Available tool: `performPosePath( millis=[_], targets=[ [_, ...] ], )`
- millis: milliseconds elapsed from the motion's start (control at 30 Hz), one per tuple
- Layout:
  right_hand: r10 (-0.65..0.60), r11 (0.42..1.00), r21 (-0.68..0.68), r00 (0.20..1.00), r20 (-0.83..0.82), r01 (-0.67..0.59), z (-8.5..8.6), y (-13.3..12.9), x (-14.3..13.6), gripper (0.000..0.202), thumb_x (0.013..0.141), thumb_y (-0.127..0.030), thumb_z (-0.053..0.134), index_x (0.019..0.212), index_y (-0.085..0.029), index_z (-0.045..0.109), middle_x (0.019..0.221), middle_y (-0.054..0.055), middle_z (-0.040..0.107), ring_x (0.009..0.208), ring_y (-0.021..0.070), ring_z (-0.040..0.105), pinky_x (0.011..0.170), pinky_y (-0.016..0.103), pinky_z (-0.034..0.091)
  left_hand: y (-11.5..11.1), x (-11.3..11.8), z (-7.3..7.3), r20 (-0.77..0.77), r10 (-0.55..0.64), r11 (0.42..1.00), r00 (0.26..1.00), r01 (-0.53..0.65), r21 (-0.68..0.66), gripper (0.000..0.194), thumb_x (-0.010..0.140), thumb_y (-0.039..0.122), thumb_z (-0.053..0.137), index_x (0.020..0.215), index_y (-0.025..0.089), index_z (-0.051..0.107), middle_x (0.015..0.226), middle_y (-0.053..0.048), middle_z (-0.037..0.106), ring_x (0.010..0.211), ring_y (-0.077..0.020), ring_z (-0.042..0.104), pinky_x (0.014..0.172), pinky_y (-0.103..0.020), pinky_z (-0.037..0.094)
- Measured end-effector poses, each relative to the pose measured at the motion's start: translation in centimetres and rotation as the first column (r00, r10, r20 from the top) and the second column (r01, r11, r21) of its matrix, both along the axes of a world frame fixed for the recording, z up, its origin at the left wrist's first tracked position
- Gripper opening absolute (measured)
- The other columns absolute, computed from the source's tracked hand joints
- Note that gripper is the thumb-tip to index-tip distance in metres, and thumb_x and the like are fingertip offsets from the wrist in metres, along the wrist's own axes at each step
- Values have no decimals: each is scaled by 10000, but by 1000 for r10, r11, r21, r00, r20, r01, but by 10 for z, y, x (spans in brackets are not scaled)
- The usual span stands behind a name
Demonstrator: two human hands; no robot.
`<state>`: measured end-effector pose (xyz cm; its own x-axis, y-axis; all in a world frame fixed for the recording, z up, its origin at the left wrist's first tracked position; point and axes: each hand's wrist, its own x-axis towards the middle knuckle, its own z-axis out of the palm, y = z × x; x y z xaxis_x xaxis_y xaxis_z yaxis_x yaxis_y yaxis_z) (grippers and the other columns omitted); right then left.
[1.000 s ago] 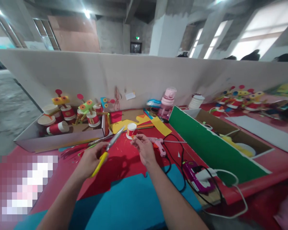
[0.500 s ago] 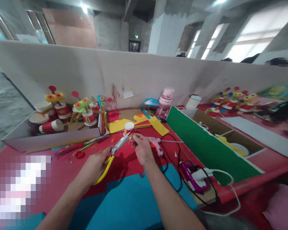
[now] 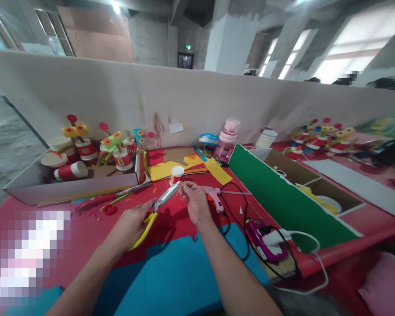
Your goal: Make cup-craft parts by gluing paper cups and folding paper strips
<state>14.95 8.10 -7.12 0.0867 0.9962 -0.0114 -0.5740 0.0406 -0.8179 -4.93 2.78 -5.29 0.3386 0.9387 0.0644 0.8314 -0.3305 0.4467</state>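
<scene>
My left hand (image 3: 134, 223) is wrapped round the yellow handles of the scissors (image 3: 166, 197), whose silver blades point up and right, closed or nearly so. My right hand (image 3: 194, 201) pinches a small orange piece (image 3: 181, 184) at the blade tips. Just behind the tips a white and red paper cup (image 3: 177, 175) stands on the red table. To the right of my right hand lies a pink glue gun (image 3: 216, 197). Blue sheets (image 3: 171, 276) spread under my forearms.
A box (image 3: 85, 192) of cup figures stands left, a green-sided box (image 3: 283, 197) right. Yellow paper (image 3: 219, 171) and a pink bottle (image 3: 228, 137) lie and stand behind. A purple power strip (image 3: 265, 241) with cables sits at right front.
The scissor blades have drawn together around the orange piece, of which less shows now. Both hands are almost where they were.
</scene>
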Motion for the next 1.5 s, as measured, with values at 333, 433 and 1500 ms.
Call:
performPosePath(
  millis=[333,433,1500],
  targets=[
    [57,994,88,997,54,-62,2,-4,-2,191,642,-248,737,798,-186,645,756,-27,612,681,90,521,693,228,413,1,-2,-2,3,-19,999,1000,19,41,477,869,277,434,1340,201,449,1084,-140,681,933,-260,662,741,-291,479],
    [57,995,84,996,66,-63,1,-3,-3,183,637,-239,735,787,-186,643,734,-32,602,673,92,516,693,230,412,1,-2,-3,9,-16,999,1000,16,44,471,866,274,433,1331,203,455,1072,-136,685,944,-263,660,753,-298,479],
    [-1,981,184,942,335,-64,1,-7,-2,171,774,-311,636,906,-205,658,764,8,656,771,151,595,774,287,460,7,-16,0,-32,-50,996,998,52,71,452,883,274,411,1322,171,436,1053,-150,679,921,-271,653,732,-306,465]
  ],
)
